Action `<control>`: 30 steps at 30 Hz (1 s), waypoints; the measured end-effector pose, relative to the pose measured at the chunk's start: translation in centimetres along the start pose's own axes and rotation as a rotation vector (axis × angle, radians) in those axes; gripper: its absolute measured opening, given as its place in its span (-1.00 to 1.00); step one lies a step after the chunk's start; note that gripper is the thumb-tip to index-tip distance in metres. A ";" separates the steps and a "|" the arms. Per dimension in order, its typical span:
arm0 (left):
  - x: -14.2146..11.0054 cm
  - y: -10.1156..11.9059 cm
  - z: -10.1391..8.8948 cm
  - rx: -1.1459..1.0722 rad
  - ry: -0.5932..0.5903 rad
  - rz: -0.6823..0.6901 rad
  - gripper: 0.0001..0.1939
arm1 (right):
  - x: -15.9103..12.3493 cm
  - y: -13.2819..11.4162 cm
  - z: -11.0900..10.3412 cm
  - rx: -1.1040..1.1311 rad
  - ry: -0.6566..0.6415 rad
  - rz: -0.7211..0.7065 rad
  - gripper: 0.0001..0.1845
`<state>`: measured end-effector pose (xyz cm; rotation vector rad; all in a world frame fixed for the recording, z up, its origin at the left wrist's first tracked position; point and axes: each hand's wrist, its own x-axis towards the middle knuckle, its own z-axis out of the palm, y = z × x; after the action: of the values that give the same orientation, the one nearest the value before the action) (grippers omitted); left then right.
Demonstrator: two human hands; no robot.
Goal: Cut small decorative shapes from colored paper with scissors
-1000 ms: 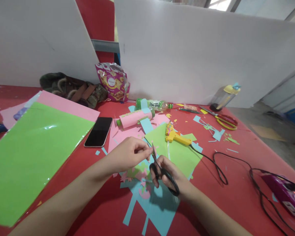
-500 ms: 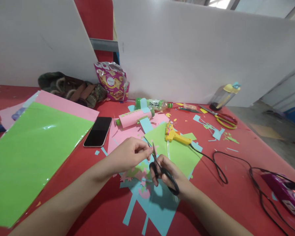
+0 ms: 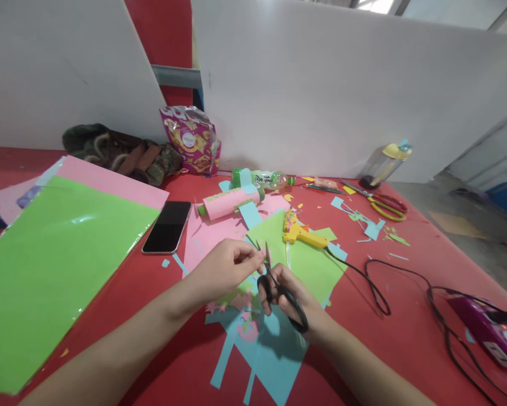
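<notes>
My right hand [image 3: 291, 290] grips black-handled scissors [image 3: 293, 307], fingers through the loops, with the blades slightly apart and pointing up and away. My left hand [image 3: 234, 265] is closed in a pinch at the blades, on what looks like a small piece of pink paper [image 3: 263, 255], mostly hidden by the fingertips. Under both hands lie blue paper [image 3: 274, 355], a green sheet [image 3: 321, 276] and pink cut-out scraps [image 3: 247, 327]. Just beyond them rests a yellow glue gun [image 3: 306, 235] with a clear glue stick.
A phone [image 3: 167, 227] and green sheets in plastic [image 3: 62, 265] lie left. Behind are a pink-wrapped bottle [image 3: 230, 204], a green-labelled bottle [image 3: 268, 179] and a snack bag [image 3: 192, 141]. Larger scissors [image 3: 386, 207], a black cord [image 3: 374, 290] and a purple power strip [image 3: 488, 332] are right.
The scissor blades have opened a little wider beside my left fingertips. Both hands stay in nearly the same place, and the view has shifted slightly.
</notes>
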<state>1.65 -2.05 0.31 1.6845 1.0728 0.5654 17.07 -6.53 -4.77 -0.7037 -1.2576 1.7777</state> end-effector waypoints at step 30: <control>-0.1 0.0 2.4 -0.425 0.035 -0.077 -0.67 | 0.0 0.2 0.2 -0.022 0.063 -0.015 -0.55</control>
<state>3.45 -3.37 -0.59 1.2621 0.9580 0.7186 16.87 -6.70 -4.93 -0.7553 -1.2386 1.7184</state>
